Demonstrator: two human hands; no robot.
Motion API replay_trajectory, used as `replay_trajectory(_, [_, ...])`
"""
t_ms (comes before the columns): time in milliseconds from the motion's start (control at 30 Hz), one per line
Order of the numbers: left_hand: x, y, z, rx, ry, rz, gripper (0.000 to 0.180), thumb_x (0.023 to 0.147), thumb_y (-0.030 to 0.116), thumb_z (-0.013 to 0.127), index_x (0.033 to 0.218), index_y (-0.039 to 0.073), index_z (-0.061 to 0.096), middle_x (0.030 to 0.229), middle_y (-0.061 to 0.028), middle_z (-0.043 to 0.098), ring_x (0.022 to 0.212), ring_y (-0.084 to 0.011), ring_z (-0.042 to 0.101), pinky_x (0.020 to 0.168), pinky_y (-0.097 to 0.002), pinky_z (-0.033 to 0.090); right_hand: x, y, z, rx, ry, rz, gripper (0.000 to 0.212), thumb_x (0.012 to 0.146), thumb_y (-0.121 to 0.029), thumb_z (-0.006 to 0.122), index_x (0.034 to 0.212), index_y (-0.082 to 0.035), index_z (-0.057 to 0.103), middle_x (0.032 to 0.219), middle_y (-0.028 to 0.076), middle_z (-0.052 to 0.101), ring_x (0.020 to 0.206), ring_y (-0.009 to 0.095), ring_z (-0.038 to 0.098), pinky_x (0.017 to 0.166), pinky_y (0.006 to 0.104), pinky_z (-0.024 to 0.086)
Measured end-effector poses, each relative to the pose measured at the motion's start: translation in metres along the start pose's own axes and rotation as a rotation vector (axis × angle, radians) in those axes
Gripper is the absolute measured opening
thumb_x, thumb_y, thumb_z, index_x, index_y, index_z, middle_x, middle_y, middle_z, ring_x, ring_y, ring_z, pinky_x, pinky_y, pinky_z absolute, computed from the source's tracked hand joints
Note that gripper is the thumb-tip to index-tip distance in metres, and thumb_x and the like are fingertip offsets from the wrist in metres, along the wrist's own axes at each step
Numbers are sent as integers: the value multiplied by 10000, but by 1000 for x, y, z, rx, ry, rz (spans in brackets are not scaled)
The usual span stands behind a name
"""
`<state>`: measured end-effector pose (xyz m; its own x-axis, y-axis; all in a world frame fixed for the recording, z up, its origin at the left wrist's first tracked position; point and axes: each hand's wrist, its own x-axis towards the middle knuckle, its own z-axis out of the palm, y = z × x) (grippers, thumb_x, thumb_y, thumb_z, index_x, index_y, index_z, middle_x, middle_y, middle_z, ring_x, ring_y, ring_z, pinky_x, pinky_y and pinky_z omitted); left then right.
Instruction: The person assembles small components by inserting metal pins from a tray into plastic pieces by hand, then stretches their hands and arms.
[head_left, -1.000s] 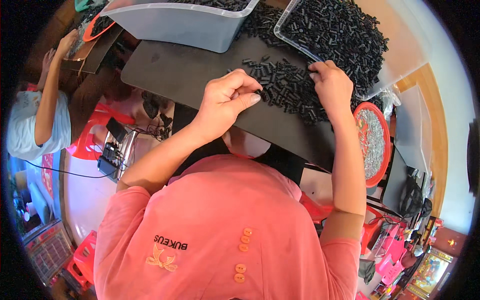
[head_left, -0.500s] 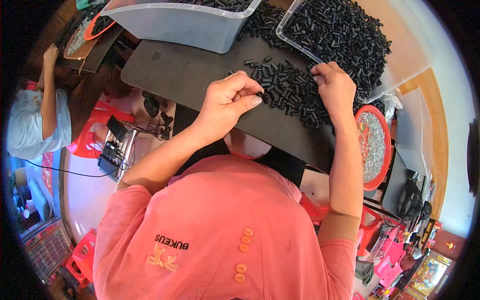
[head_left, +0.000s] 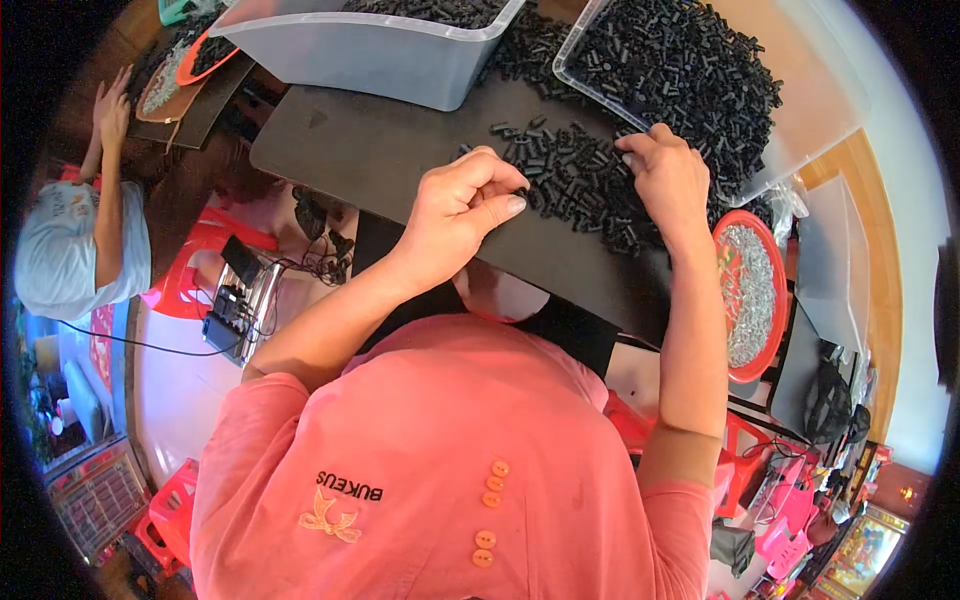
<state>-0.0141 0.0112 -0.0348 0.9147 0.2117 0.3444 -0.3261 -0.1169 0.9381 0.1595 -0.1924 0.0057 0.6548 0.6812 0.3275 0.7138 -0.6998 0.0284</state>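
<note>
My left hand [head_left: 450, 215] is closed in a pinch over the near side of a loose pile of small black cylindrical plastic parts [head_left: 578, 172]. Between its thumb and forefinger sits a small black plastic part [head_left: 522, 192], mostly covered by the fingertips. My right hand [head_left: 670, 185] is at the pile's right side, close to the wall of a clear bin, its thumb and fingers drawn together. Whatever those fingers hold is too small and dark to make out. The parts lie on a dark tabletop [head_left: 350, 150].
A translucent bin [head_left: 370, 62] stands at the back, and another clear bin [head_left: 582, 72] full of black parts lies tipped at the right. An orange-red tray [head_left: 775, 300] of small silvery pieces is by my right forearm. At far left, a person [head_left: 85, 240] works at another table.
My right fingertips have shifted slightly left and nearer at the pile's edge. My left hand keeps its pinch almost in place. The other person's hands have moved.
</note>
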Motion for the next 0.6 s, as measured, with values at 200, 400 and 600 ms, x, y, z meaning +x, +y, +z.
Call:
replay_trajectory(200, [0,2,0,-5,2,5,106,846,-25,672,945,-21,632,830,-18,543,688,-68,495,634,-229,419,1,-1,1,22,13,13,120,818,-149,673,909,-166,750,900,82,639,870,294,659,744,440,500])
replay_trajectory(400, [1,4,-1,36,1,18,105,846,-25,671,942,-20,629,835,-21,549,707,-75,511,647,-233,429,2,-3,1,2,24,-1,138,807,-129,682,931,-123,742,860,72,627,842,296,655,739,421,515])
replay_trajectory(600, [2,4,0,42,-12,-34,107,862,2,678,965,-20,655,885,-15,578,787,-71,556,712,-219,448,2,-6,3,-30,10,-7,101,788,-146,693,879,-131,734,892,77,632,877,299,656,749,446,493])
